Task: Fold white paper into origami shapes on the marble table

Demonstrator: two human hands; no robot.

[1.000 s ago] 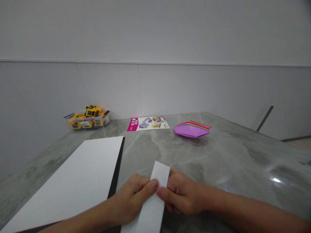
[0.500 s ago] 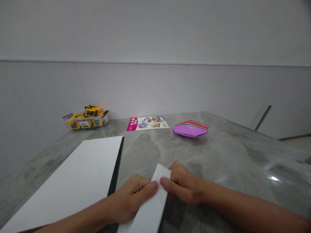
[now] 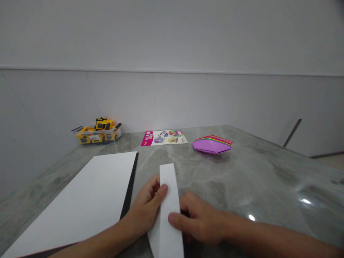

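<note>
A folded strip of white paper [image 3: 170,204] stands between my hands at the near middle of the table, running toward me and out of the lower edge. My left hand [image 3: 146,206] pinches its left side close to the far end, thumb on top. Lower down, my right hand [image 3: 197,216] grips the right side, its thumb pressed on the upper face and the fingers tucked beneath. Another layer of the paper shows under the strip at the lower left.
White sheets [image 3: 86,193] lie over a black one at left. Farther back are a clear bin [image 3: 98,138] of yellow toy vehicles, a printed card [image 3: 164,138] and a purple folded-paper piece [image 3: 212,146] with rainbow edges. The grey marble-look table [image 3: 242,179] meets a white wall.
The paper strip has turned from a rightward lean to nearly straight ahead, its far end farther away. My right hand has slid down its edge; my left hand has moved slightly forward and left.
</note>
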